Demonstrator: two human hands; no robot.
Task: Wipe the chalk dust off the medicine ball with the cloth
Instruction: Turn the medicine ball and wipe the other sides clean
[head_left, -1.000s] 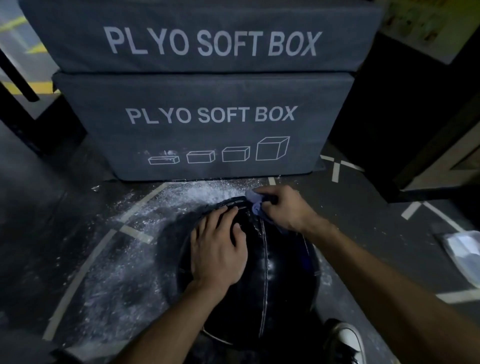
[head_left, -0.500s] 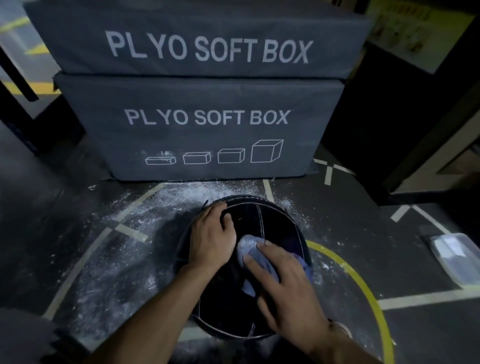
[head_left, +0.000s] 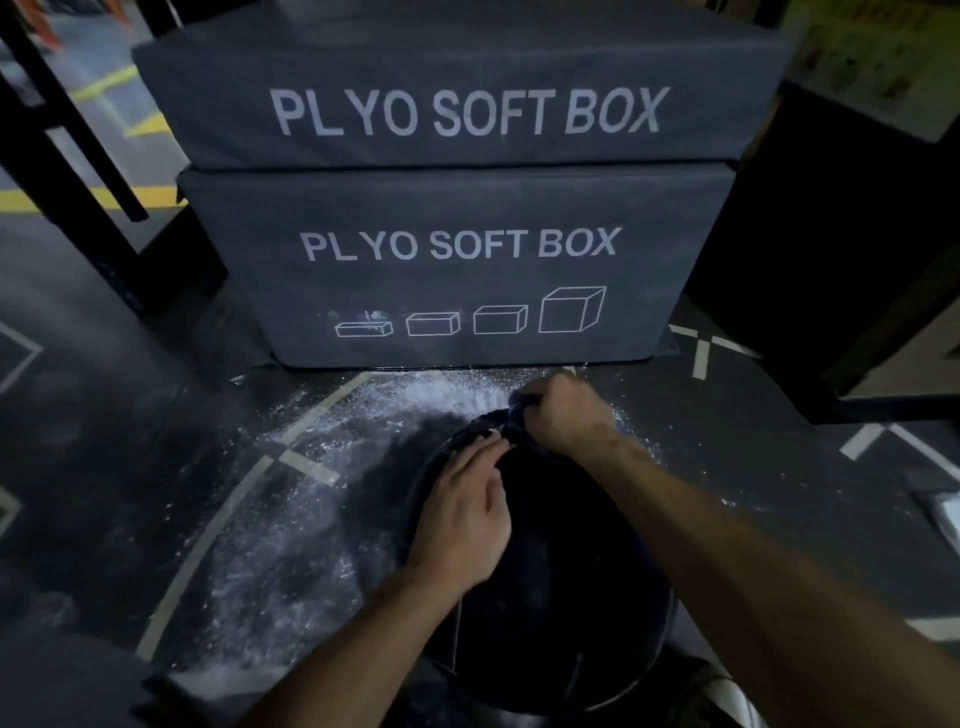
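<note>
A black medicine ball (head_left: 561, 571) sits on the dark gym floor just in front of me. My left hand (head_left: 462, 514) rests flat on the ball's upper left side, fingers straight and pointing away from me. My right hand (head_left: 563, 415) is at the ball's far top edge, fingers curled round a bunched blue cloth (head_left: 514, 421), of which only a small dark fold shows under the hand.
Two stacked grey plyo soft boxes (head_left: 457, 270) stand right behind the ball. White chalk dust (head_left: 291, 519) is spread over the floor to the left and behind. A pale container (head_left: 945, 514) lies at the right edge. My shoe (head_left: 727, 696) shows at the bottom.
My right hand has swept the cloth from the ball's near top to its far edge. My left hand has stayed on the ball's left side.
</note>
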